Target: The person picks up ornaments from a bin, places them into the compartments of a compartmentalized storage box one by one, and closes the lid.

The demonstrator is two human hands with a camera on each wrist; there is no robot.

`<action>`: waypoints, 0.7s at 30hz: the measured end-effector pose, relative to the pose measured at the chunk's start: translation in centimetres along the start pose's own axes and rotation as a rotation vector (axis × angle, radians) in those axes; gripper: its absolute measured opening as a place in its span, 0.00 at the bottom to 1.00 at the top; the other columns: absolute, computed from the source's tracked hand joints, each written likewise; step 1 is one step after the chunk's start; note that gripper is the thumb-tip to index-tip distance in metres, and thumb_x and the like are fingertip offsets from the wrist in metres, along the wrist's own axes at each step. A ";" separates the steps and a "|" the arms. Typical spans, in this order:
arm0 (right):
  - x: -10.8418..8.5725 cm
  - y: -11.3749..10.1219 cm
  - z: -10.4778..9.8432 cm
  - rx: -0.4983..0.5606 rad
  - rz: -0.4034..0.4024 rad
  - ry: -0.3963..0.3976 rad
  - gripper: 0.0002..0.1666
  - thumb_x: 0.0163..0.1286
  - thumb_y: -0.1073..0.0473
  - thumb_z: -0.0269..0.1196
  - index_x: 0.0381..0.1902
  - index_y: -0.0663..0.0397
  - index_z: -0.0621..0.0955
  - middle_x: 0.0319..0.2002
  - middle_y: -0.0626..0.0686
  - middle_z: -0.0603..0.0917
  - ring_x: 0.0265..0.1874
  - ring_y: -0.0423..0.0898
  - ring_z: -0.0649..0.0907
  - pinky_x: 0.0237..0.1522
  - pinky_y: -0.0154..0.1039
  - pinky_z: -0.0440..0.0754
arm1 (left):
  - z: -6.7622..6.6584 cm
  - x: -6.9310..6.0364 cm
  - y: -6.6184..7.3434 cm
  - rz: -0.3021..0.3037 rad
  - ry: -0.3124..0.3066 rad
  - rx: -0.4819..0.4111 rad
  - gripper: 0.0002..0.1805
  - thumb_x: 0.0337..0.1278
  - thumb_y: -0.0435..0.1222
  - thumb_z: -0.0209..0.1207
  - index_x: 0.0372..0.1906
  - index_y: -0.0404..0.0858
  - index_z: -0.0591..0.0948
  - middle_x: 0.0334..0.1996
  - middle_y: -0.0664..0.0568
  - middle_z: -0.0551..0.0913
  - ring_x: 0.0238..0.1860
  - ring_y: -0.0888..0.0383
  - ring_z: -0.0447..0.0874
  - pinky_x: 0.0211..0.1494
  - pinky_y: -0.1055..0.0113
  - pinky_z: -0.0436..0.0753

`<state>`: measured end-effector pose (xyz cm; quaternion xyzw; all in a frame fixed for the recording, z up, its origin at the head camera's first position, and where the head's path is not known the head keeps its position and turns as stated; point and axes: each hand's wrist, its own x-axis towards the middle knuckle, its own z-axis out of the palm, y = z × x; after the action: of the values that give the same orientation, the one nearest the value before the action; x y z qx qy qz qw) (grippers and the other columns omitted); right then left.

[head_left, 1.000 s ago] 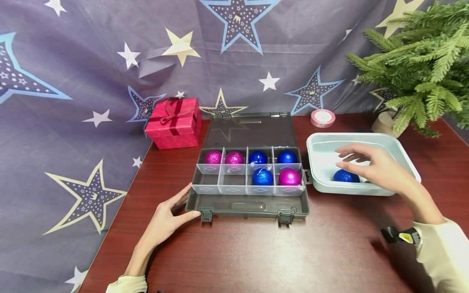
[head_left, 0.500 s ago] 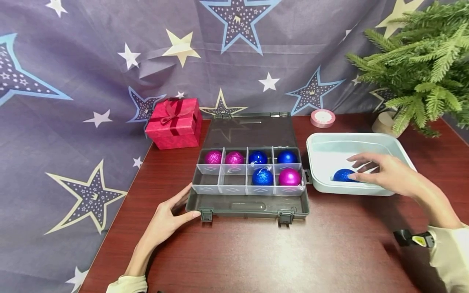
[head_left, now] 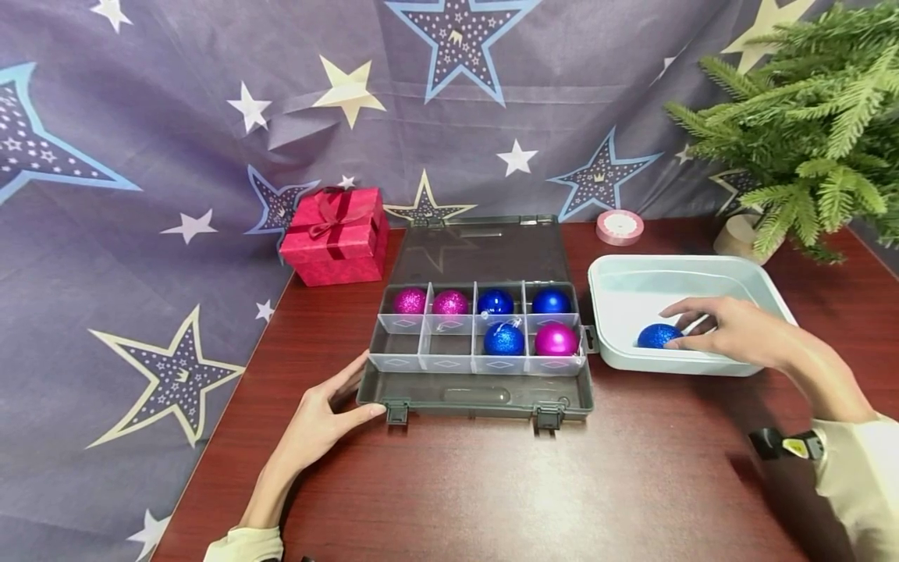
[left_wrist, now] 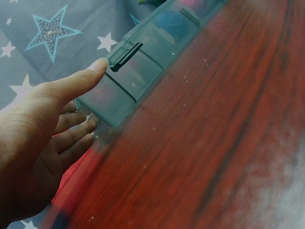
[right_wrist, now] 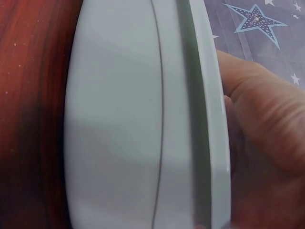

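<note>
A dark, see-through compartment case (head_left: 477,394) lies with its lid back on the table. Its divided insert holds glittery pink baubles (head_left: 410,301), blue baubles (head_left: 503,339) and a plain pink bauble (head_left: 556,339); two front-left compartments hold none. My left hand (head_left: 319,417) rests at the case's front-left corner, thumb on the front edge and fingers along the side. Inside a pale tray (head_left: 611,357) sits a glittery blue bauble (head_left: 657,336). My right hand (head_left: 744,332) reaches over the tray's front rim, fingers loosely bent, thumb against the bauble's right side. In the right wrist view, the tray wall hides the fingertips.
A red gift box (head_left: 337,238) stands behind the case at left. At back right are a pink ribbon roll (head_left: 620,226) and an artificial fir tree (head_left: 808,125) with a wooden base (head_left: 744,236). Star-patterned cloth (head_left: 175,140) hangs behind the table.
My right hand has shifted right and lowered in the tray, its thumb coming to the blue bauble's right side. That bauble has shifted slightly left. My left hand and the case stay put.
</note>
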<state>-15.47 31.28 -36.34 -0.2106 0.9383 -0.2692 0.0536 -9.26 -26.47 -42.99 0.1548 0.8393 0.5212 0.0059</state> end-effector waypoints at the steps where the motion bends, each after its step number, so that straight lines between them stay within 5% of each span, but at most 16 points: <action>1: 0.1 0.0 0.0 -0.005 0.003 -0.012 0.23 0.63 0.61 0.75 0.54 0.63 0.85 0.39 0.49 0.88 0.37 0.43 0.85 0.39 0.38 0.82 | 0.0 0.0 0.0 -0.001 0.000 0.001 0.44 0.56 0.35 0.76 0.77 0.42 0.70 0.63 0.48 0.82 0.64 0.51 0.80 0.65 0.75 0.73; 11: 0.6 0.0 0.3 0.035 -0.037 -0.060 0.21 0.65 0.65 0.72 0.56 0.63 0.84 0.43 0.52 0.89 0.45 0.46 0.85 0.45 0.39 0.82 | 0.0 0.0 0.0 -0.005 -0.002 0.001 0.44 0.56 0.36 0.76 0.77 0.42 0.70 0.63 0.48 0.82 0.65 0.51 0.79 0.65 0.75 0.73; 21: 0.7 0.3 0.8 0.049 -0.082 0.000 0.20 0.64 0.65 0.74 0.54 0.60 0.86 0.45 0.50 0.88 0.45 0.41 0.84 0.45 0.31 0.79 | 0.0 -0.1 -0.1 -0.011 0.002 0.006 0.44 0.56 0.36 0.76 0.77 0.45 0.71 0.63 0.49 0.82 0.64 0.51 0.80 0.65 0.76 0.73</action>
<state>-16.05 30.78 -37.18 -0.2475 0.9220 -0.2940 0.0476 -9.22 -26.53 -43.05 0.1496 0.8417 0.5188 0.0077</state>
